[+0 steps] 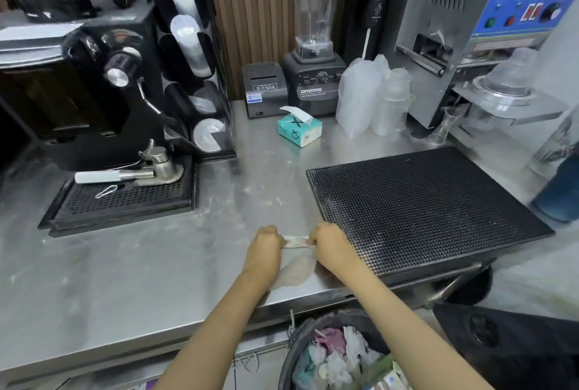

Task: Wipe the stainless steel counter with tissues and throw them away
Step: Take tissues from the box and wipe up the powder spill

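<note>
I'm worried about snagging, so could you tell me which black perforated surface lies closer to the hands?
The bar mat on the right: its corner lies beside the right hand, whereas the espresso drip tray sits farther left.

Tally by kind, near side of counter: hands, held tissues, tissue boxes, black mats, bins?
Hands: 2, left hand and right hand
Held tissue: 1
Tissue box: 1
Black mat: 1
Trash bin: 1
Total: 6
</note>
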### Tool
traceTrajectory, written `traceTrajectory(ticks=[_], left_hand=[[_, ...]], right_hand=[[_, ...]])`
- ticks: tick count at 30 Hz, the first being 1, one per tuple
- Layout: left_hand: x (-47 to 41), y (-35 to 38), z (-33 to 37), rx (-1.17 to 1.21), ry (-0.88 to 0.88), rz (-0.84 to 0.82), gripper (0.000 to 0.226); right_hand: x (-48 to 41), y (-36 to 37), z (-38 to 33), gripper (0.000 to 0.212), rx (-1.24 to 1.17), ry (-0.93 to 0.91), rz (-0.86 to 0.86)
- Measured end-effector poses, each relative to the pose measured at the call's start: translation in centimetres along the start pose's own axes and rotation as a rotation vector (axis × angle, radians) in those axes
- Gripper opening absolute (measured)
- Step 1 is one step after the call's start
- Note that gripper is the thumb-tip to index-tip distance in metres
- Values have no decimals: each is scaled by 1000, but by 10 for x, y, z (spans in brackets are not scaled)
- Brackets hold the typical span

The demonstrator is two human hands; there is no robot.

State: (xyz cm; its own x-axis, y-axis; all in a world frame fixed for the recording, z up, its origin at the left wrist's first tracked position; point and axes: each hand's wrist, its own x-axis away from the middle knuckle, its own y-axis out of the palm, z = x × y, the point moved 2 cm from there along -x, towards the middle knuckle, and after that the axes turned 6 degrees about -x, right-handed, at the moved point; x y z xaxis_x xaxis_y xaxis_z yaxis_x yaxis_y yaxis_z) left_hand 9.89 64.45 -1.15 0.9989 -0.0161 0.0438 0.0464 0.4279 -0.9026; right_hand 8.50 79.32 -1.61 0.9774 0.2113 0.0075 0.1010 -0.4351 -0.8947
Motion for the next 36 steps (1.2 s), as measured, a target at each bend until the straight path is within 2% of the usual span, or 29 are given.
traceTrajectory(ticks=[4,6,9,10,14,19,22,27,32,36], left_hand=[[14,-1,-5,-103,170,-86,9],[18,-10,-11,-92,177,-65,23],[32,-30,-24,-83,24,70,29],[40,-33,-30,-80,-46,111,28],[86,-26,-34,-110,-227,126,18],[107,-1,-11,-78,-269,126,15],[111,12,7,-113,-291,57,11],[109,27,29,-72,-284,49,17],[98,34,48,-94,-189,32,21],[80,34,37,26,-150,165,17]], right_hand=[[18,9,8,27,-11,-8,-18],[13,3,-1,23,-37,-60,-62],[-8,-5,-31,11,-106,-116,-142],[-14,-5,-43,13,-139,-148,-179],[-14,2,-77,10,-134,-283,-419],[-20,8,-80,17,4,-431,-500],[-21,6,-72,14,71,-481,-487],[-23,-1,-50,14,-23,-461,-463],[-24,-8,-17,5,-158,-285,-426],[-24,-20,-2,10,-244,-144,-335]])
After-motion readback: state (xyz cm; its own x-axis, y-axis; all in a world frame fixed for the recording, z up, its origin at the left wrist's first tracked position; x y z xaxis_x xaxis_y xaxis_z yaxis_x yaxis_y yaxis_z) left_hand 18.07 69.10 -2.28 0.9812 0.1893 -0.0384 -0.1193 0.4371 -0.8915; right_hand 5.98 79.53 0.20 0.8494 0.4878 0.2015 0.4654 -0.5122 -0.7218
